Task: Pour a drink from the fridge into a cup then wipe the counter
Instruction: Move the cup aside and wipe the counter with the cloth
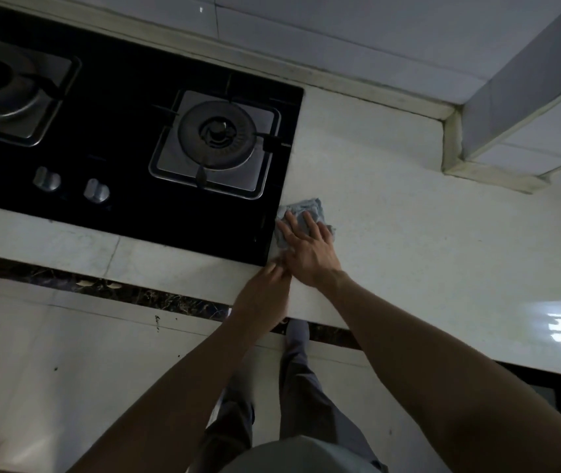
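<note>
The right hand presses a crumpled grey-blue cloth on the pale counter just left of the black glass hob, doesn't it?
Not left: the head view shows the crumpled grey-blue cloth just right of the black glass hob, at its right edge. The right hand does press it on the pale counter.

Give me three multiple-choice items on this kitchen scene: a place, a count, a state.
1. The crumpled grey-blue cloth lies: A on the white stone counter beside the black glass hob; B in a sink; C on a shelf.
2. Silver knobs on the hob: A one; B two; C four.
3. The right hand is: A clenched empty; B flat on the cloth, fingers spread; C lifted clear.
Key: A, it lies on the counter by the hob's right edge; B, two show at the front; B, straight fingers press it.
</note>
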